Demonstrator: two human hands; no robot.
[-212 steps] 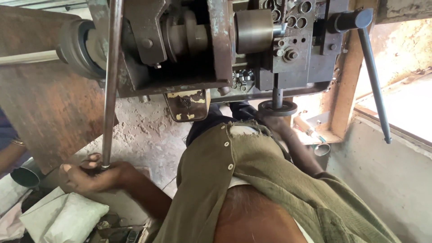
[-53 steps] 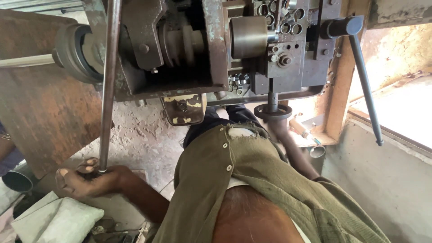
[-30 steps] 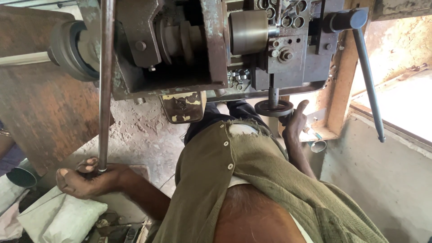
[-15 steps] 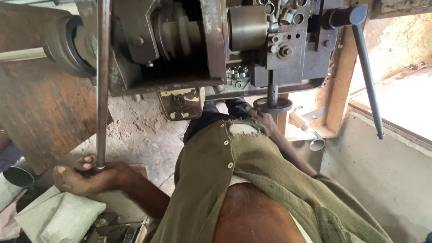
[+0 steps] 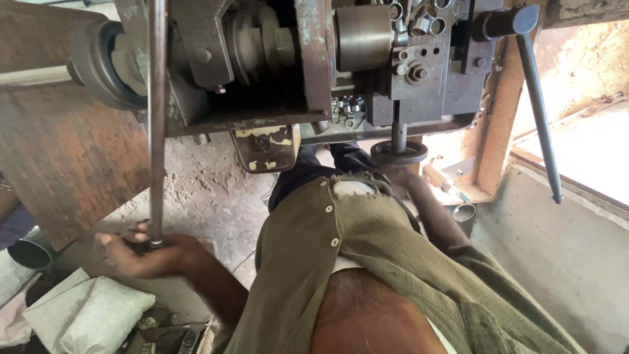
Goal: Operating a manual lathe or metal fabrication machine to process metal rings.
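My left hand (image 5: pixel 141 252) is closed around the bottom end of a long steel lever rod (image 5: pixel 156 131) that rises to the machine's left side. My right arm reaches forward past my olive shirt toward a small round handwheel (image 5: pixel 400 153) under the machine. My right hand (image 5: pixel 396 173) sits just below that wheel, mostly hidden by the shirt and the wheel, so its grip is unclear. Above the wheel is a dark tool block (image 5: pixel 419 65) next to a steel cylinder (image 5: pixel 363 36), with several small metal rings (image 5: pixel 344 108) lying below.
A second long handle (image 5: pixel 538 111) slants down at the right, beside a rusty post and a concrete ledge (image 5: pixel 557 236). A rusted plate (image 5: pixel 59 157) stands at the left. A pale sack (image 5: pixel 92 314) and a metal cup (image 5: pixel 29 252) lie low left.
A second ago my right hand was raised beside the handwheel with fingers showing; now it sits lower, tucked beneath the wheel. My left hand stays on the lever rod.
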